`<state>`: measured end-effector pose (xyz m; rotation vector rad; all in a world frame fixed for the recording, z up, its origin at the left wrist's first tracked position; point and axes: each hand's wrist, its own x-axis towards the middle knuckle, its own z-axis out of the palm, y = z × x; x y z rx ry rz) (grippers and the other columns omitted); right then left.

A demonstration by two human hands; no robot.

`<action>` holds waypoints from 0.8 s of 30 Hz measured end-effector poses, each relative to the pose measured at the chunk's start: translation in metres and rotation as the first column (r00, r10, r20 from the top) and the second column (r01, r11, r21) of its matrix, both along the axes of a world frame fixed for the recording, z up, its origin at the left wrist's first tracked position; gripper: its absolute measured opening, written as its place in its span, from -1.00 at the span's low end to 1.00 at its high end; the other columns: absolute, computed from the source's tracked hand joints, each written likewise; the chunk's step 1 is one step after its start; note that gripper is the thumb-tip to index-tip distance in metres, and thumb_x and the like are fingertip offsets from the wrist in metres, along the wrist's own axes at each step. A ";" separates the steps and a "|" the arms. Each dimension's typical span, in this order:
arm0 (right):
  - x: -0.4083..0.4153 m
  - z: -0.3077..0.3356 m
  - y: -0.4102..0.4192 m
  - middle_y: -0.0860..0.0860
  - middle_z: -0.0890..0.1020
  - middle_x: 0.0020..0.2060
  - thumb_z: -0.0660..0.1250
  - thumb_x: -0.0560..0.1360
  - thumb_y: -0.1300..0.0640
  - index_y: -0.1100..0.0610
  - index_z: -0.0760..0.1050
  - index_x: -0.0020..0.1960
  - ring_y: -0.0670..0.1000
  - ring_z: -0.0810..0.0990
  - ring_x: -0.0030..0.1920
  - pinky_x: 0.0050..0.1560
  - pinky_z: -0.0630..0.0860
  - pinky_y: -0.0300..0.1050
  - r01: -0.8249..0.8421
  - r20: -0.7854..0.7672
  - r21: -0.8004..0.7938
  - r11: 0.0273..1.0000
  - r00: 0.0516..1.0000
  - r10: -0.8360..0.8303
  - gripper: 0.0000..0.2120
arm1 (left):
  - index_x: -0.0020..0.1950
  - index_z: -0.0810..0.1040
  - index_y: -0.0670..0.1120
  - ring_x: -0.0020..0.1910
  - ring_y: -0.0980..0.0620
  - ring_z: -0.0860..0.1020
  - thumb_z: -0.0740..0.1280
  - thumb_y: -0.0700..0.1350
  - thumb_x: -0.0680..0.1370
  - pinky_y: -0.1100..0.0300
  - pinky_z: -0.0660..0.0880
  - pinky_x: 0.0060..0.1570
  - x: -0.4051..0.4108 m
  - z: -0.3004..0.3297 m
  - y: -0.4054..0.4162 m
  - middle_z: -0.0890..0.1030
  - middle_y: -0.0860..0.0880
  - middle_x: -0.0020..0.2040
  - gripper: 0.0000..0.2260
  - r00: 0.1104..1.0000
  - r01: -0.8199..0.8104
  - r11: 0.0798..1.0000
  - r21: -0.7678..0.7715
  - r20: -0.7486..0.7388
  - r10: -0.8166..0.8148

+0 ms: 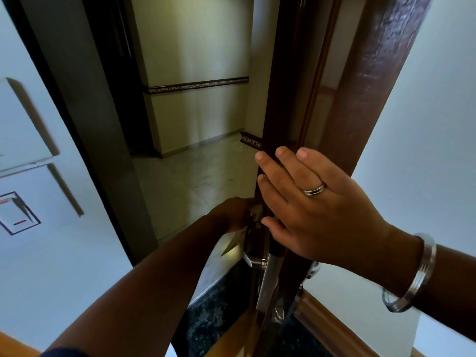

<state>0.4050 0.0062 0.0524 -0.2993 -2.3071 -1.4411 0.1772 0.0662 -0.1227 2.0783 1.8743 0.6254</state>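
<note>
A dark brown wooden door (288, 99) stands ajar, seen edge-on in the middle of the view. My right hand (316, 210), with a ring and a steel bangle, lies flat with straight fingers against the door's edge. My left hand (231, 215) reaches round to the far face of the door and grips a small metal knob or latch (255, 212) above the silver lever handle (253, 261). A steel lock plate (268, 282) runs down the door's edge below my right hand.
Beyond the gap lies a corridor with a pale tiled floor (195, 181) and cream walls with a patterned dark band (195, 86). A dark door frame (85, 124) stands left, with a wall switch panel (15, 212) beside it. A white wall (432, 124) is right.
</note>
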 end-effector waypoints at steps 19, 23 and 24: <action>-0.034 -0.001 -0.010 0.32 0.50 0.33 0.01 0.61 -0.11 0.28 0.54 0.23 0.30 0.50 0.29 0.40 0.18 0.18 -0.100 0.028 -0.044 0.994 0.995 0.101 -0.45 | 0.51 0.30 -0.12 0.27 -0.10 0.52 0.32 -0.33 0.53 0.08 0.50 0.20 -0.031 0.055 -0.100 0.47 -0.15 0.39 -0.45 0.887 -0.265 0.957 -0.115 -0.419 0.195; -0.036 0.002 -0.016 0.30 0.48 0.36 0.01 0.60 -0.10 0.24 0.54 0.23 0.29 0.49 0.31 0.42 0.23 0.18 -0.091 0.041 -0.086 0.992 0.995 0.095 -0.48 | 0.35 0.48 -0.08 0.12 -0.07 0.59 0.26 -0.11 0.63 0.07 0.55 0.02 -0.032 0.080 -0.132 0.60 -0.10 0.17 -0.71 0.741 -0.281 0.960 0.016 -0.632 0.228; -0.035 0.002 -0.018 0.29 0.46 0.37 0.05 0.59 -0.11 0.22 0.54 0.24 0.29 0.47 0.33 0.43 0.23 0.18 -0.106 0.037 -0.116 0.988 0.993 0.111 -0.49 | 0.33 0.49 -0.05 0.10 -0.06 0.59 0.26 -0.03 0.63 0.10 0.52 -0.06 -0.031 0.088 -0.141 0.60 -0.08 0.15 -0.72 0.710 -0.275 0.961 0.041 -0.665 0.231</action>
